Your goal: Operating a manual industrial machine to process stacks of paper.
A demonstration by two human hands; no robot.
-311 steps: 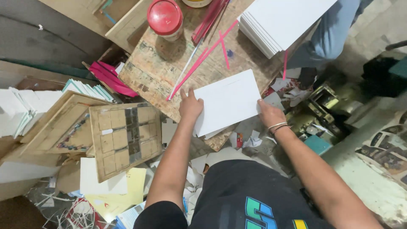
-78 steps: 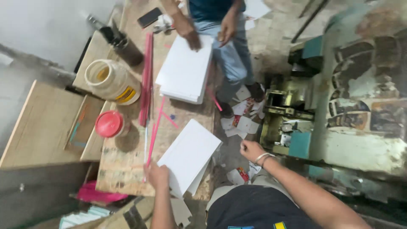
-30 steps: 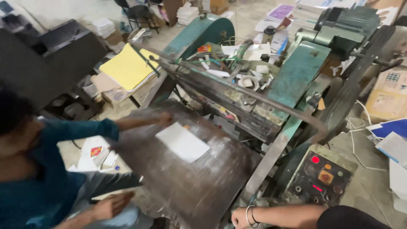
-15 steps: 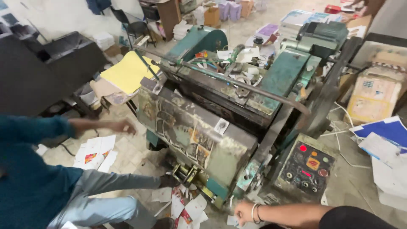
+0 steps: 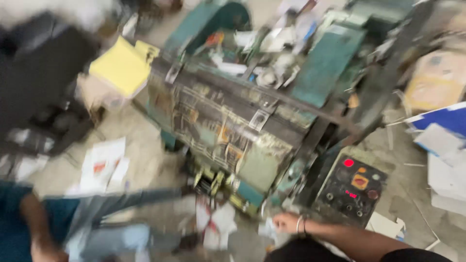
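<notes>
The right hand [image 5: 286,222] reaches low beside the big green press machine [image 5: 233,131] – near white paper scraps [image 5: 216,225] on the floor. Too blurry to tell its grip. Left hand is hidden. Best reach slowly – away from the press.

Press machine [image 5: 228,131]: teal-green body, front plate mottled with yellowed, worn patches. Control panel [image 5: 352,189] at 4 o'clock: black, red lit button, orange button. Paper stack [image 5: 121,65] at 10 o'clock: yellow. Floor scraps [image 5: 104,162]: white with red marks. Co-worker's trousers [image 5: 121,223] at 7 o'clock: grey-blue; sleeve [image 5: 12,213] teal. Board [image 5: 449,119] at 3 o'clock: blue.
</notes>
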